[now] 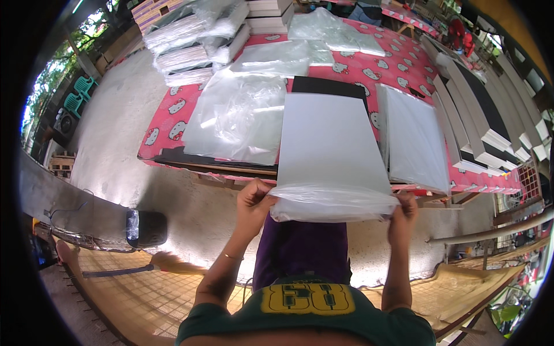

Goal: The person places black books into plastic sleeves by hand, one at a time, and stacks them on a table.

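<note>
A clear plastic bag (pixel 332 203) is bunched over the near end of a white board (pixel 332 138), which juts past the table's front edge toward me. My left hand (pixel 255 197) pinches the bag's left corner, and my right hand (pixel 403 209) grips its right corner. Under the board's far end shows a black sheet (pixel 329 86). Just left of the board lies a pile of clear plastic bags (pixel 236 118). On its right rests a white board in a plastic sleeve (pixel 414 135).
The table (pixel 164 124) has a pink patterned cover. Bundles of plastic-wrapped packs (pixel 193 43) stand at the far left. Stacked white and black boards (pixel 479 115) line the right. A black bin (pixel 151 228) and a broom (pixel 173 263) are on the floor at left.
</note>
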{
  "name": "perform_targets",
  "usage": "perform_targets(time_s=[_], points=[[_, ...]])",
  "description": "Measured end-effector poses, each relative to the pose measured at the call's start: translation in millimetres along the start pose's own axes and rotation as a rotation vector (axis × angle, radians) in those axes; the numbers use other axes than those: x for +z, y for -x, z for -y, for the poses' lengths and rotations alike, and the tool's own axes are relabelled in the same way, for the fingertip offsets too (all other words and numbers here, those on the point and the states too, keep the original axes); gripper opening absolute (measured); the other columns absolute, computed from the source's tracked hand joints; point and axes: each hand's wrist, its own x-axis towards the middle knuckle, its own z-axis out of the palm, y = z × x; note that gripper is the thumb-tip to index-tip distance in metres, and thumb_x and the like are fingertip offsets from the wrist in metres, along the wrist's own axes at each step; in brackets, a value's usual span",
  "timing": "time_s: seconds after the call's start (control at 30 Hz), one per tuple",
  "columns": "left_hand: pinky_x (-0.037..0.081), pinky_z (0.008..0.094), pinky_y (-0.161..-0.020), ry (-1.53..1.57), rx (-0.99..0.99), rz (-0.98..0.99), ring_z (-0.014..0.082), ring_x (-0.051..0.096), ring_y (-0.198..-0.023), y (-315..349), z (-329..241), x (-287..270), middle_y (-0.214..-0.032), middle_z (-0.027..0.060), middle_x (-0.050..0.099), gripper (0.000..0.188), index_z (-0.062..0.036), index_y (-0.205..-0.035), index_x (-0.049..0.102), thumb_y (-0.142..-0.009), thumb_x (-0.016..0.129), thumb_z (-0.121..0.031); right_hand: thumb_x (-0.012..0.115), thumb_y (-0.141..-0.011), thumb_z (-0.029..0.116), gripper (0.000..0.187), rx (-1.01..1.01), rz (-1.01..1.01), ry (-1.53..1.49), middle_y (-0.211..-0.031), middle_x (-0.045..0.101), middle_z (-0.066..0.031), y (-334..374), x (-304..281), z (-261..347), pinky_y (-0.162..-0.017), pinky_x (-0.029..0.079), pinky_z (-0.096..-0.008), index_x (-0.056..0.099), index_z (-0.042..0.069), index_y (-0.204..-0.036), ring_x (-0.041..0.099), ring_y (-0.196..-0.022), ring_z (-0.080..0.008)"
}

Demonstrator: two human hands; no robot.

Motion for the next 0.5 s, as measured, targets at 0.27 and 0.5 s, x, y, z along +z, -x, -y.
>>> perform_targets(time_s=[0.27, 0.5], points=[[0.047, 0.0419, -0.091, 1.045, -0.022, 0.296, 0.0279, 0.056, -0.112, -73.6, -158.4, 19.5, -0.118, 0.0202, 0.057, 0.039, -0.0005, -0.128, 0.044, -0.093, 0.050, -0.015, 0.062, -0.087, 0.016, 0.053, 0.008, 0.266, -0.957, -0.119, 0.059, -0.0096, -63.1, 18.0, 140.9, -0.106, 0.034, -0.0466, 0.041, 0.006, -0.135, 0.056, -0.111, -0.0273], [0.052, 0.0356, -0.082, 1.002, -0.171, 0.020, 0.0203, 0.063, -0.090, -183.1, -33.7, -2.9, -0.099, 0.0092, 0.064, 0.027, -0.0049, -0.119, 0.053, -0.093, 0.053, -0.010, 0.056, -0.093, 0.016, 0.020, 0.346, 0.383, -0.892, -0.108, 0.062, -0.0032, -197.9, 57.8, 33.2, -0.100, 0.040, -0.0464, 0.058, 0.010, -0.111, 0.058, -0.100, -0.0175]])
